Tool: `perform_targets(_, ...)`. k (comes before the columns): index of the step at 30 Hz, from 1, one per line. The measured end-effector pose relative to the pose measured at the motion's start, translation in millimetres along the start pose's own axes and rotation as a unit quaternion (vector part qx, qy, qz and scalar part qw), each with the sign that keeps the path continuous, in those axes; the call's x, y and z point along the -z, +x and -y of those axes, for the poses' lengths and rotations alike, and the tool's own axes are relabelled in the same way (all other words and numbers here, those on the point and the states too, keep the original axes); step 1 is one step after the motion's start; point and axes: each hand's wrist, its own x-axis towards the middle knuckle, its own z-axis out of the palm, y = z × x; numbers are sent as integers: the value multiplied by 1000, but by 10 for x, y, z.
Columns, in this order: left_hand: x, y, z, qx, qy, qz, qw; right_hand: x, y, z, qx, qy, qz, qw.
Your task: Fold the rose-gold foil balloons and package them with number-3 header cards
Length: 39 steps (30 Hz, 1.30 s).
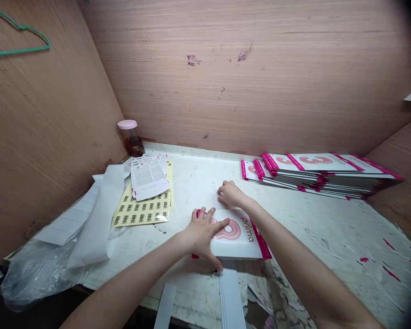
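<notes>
A flat white-and-magenta printed package [250, 246], marked "prima" with a pink ring-shaped picture, lies near the table's front edge. My left hand [203, 233] rests on its left part, fingers spread and thumb over the near edge. At the far edge of the package, my right hand [231, 194] is closed, its fingers curled around the end of a white paper strip [218, 202]. The fingertips are partly hidden. Several long white strips [231, 297] stick out from under the package toward me, and a single loose strip [165, 304] lies to their left.
Stacked flat packages [325, 171] lie at the back right. On the left are printed sheets [150, 178], yellow barcode label sheets [142, 210], a curled white paper [101, 219] and a clear plastic bag [37, 274]. A pink-lidded jar [132, 139] stands in the back corner; wooden walls enclose the table.
</notes>
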Motion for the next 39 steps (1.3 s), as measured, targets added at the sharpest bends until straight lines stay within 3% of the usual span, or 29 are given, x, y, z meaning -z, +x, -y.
perform_targets(17, 51, -22, -7, 8, -12, 12, 1000, -150, 22, -160, -21, 45, -42, 998)
perform_targets(24, 33, -8, -14, 14, -3, 12, 1000, -5, -13, -94, -13, 93, -81, 992)
perform_targets(29, 34, -42, 8, -2, -14, 0, 1000, 120, -489, 65, -1, 131, -140, 981)
perform_targets(34, -53, -75, 14, 1, -42, -18, 999, -150, -1183, 287, 3, 161, -190, 969)
perform_targets(39, -126, -63, -27, 15, -45, -37, 998, -328, -1329, 343, 34, 160, -202, 966)
